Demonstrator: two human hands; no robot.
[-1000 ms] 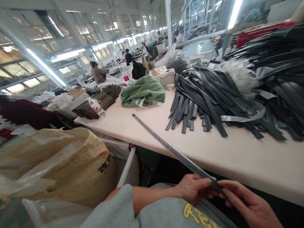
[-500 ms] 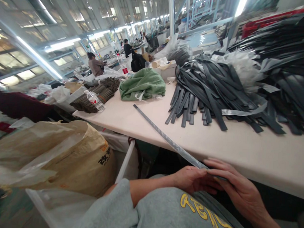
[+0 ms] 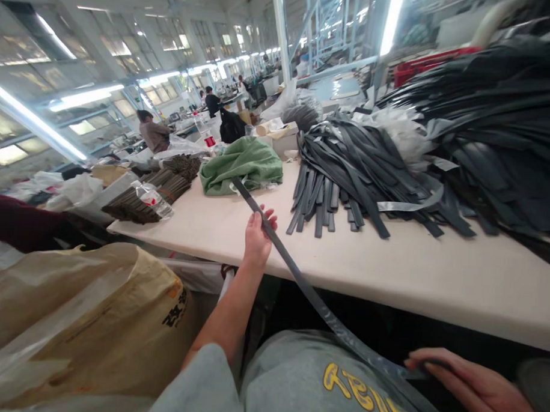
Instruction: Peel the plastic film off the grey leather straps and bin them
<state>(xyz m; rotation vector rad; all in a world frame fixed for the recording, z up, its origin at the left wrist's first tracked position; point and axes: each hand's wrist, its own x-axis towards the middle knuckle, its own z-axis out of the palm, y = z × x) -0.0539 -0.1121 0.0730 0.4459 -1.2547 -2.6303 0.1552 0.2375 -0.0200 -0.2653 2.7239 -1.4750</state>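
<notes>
A long dark grey strip [image 3: 306,286] runs diagonally from above the table down across my lap. My left hand [image 3: 259,232] is closed round it near its upper end, over the table's front edge. At the lower right my right hand [image 3: 454,374] pinches the strip's other end, beyond the table edge and beside my shirt. Between the hands the strip sags slightly. A heap of similar dark strips [image 3: 348,172] lies on the pale table [image 3: 345,262], their ends toward me.
A green cloth [image 3: 244,166], a bundle of brown strips [image 3: 153,193] and a plastic bottle [image 3: 153,200] lie on the table's left. A large tan bag [image 3: 99,320] stands at lower left. More dark strips [image 3: 507,148] are piled right. People work farther back.
My left hand has moved up and left along the strip, away from my right hand. My right hand has moved down and right, and the strip's upper end has risen. The view has shifted right.
</notes>
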